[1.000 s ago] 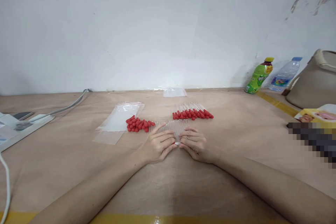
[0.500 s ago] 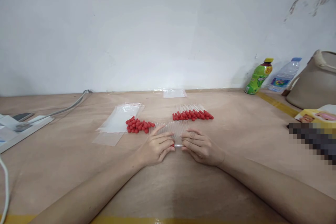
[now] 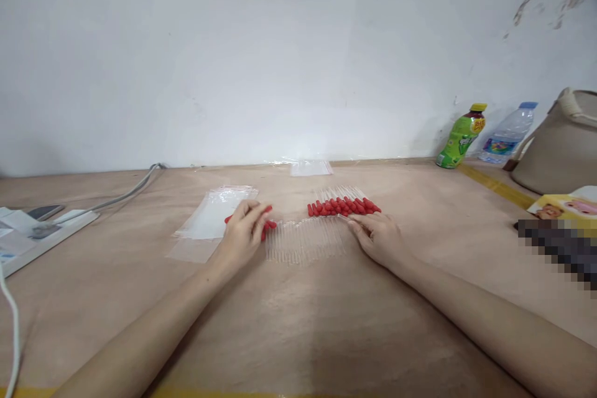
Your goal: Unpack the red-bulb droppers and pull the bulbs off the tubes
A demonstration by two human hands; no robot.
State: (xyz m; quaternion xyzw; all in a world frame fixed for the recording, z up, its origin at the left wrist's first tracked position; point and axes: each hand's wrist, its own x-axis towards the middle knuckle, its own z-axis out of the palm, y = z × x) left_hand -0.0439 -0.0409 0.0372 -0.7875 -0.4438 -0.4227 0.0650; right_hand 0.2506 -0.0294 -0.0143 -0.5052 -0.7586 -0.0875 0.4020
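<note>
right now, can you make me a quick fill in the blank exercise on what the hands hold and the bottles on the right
1. The left hand pinches a bulb coloured ____.
2. The right hand holds a thin clear tube and is farther from the plastic bags than the ____ hand.
3. The green bottle has a cap coloured ____.
4. The transparent bottle has a cap coloured ____.

Missing words: red; left; yellow; blue

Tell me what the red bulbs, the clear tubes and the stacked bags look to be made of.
Red bulbs: probably rubber, matte and evenly colored.
Clear tubes: glass or hard plastic, smooth; they are transparent with pale glints, which leaves it open.
Stacked bags: likely thin plastic film, glossy and translucent.
</note>
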